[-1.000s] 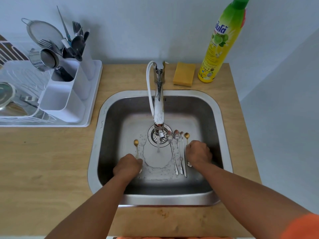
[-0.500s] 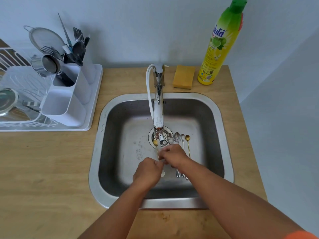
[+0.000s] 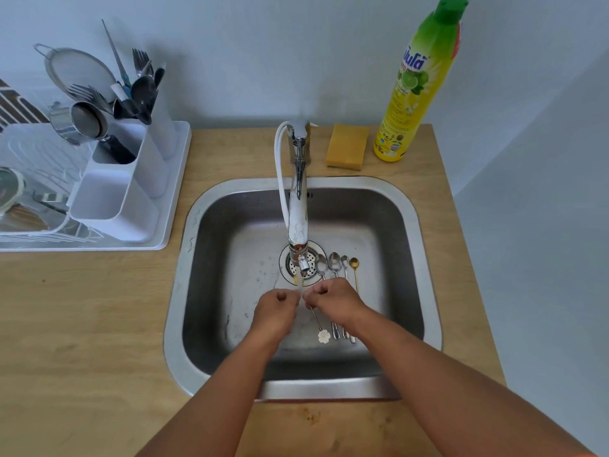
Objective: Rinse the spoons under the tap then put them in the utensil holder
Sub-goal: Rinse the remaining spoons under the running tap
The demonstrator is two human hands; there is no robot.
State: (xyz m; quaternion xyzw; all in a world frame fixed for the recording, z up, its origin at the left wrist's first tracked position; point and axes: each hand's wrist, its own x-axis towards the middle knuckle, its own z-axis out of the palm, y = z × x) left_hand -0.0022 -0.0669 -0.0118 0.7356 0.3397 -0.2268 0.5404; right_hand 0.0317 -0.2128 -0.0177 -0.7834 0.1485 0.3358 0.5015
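Under the tap [image 3: 298,209], both hands meet over the steel sink [image 3: 425,291]. My left hand [image 3: 276,310] and my right hand [image 3: 334,300] pinch a thin gold spoon [image 3: 315,319] between them. Its bowl points up toward the spout and its white flower end hangs low, toward me. Several more spoons [image 3: 334,262] lie side by side on the sink floor just right of the drain, partly hidden by my right hand. The white utensil holder [image 3: 131,192] stands on the drying rack at the left, with cutlery in its rear compartments.
A white dish rack tray [image 3: 171,232] sits on the wooden counter [image 3: 82,324] left of the sink. A yellow sponge [image 3: 347,150] and a tall yellow-green dish soap bottle [image 3: 412,94] stand behind the sink, at the wall.
My left hand has carried the gold spoon from the sink's left side to the stream. My right hand has left the lying spoons and joined it. The flower end now hangs in view.
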